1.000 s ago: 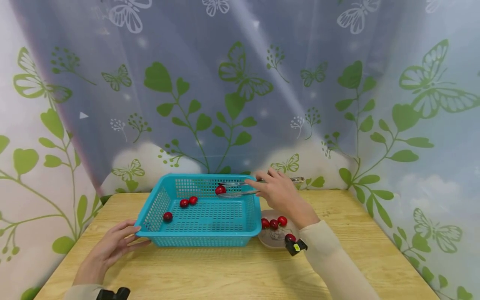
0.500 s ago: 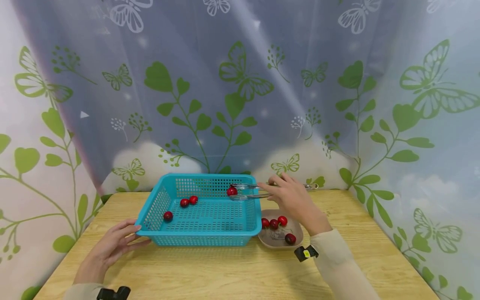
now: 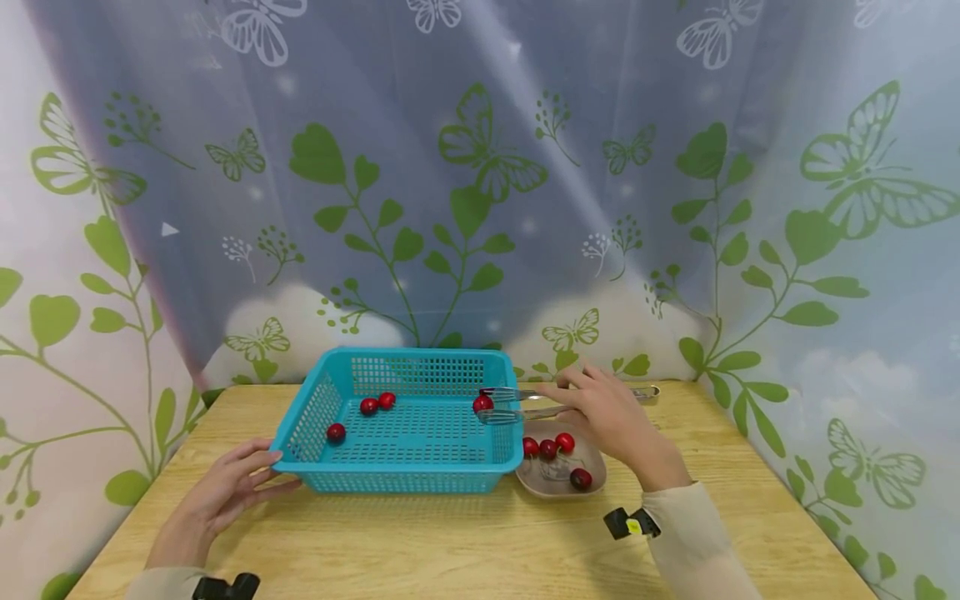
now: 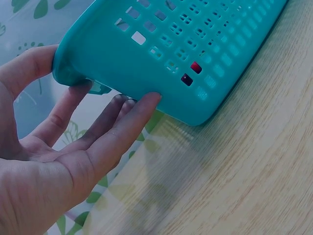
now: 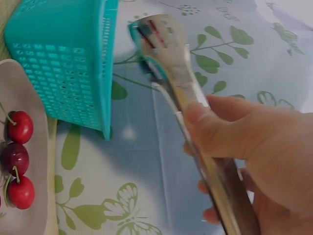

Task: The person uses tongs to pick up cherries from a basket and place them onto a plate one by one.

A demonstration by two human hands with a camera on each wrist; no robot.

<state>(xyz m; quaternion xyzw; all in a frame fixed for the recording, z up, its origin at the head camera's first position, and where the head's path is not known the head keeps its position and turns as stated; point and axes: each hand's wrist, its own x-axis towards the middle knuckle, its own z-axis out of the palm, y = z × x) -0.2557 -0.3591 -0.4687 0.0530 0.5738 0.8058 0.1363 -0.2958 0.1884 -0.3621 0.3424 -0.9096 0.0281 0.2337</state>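
In the head view my left hand (image 3: 221,496) grips the front left corner of a blue plastic basket (image 3: 405,481). The left wrist view shows its fingers (image 4: 34,66) at the rim and the thumb pressing the side wall. My right hand (image 3: 611,417) holds metal tongs (image 3: 525,412) between thumb and fingers. A red cherry (image 3: 483,403) is pinched in the tongs' slotted ends, at the basket's right end. Inside the basket lie two cherries (image 3: 377,404) side by side and one darker cherry (image 3: 336,433) further left. The right wrist view shows the tongs (image 5: 205,161) slightly blurred.
A small beige dish (image 3: 558,492) stands against the basket's right side, with several cherries (image 3: 548,449) in it. Everything rests on a wooden table (image 3: 420,542). Behind it hangs a curtain (image 3: 570,250) printed with leaves and butterflies.
My right hand has moved right and a little nearer, carrying the cherry in the tongs from over the back of the basket to its right end. The left hand and basket have stayed still.
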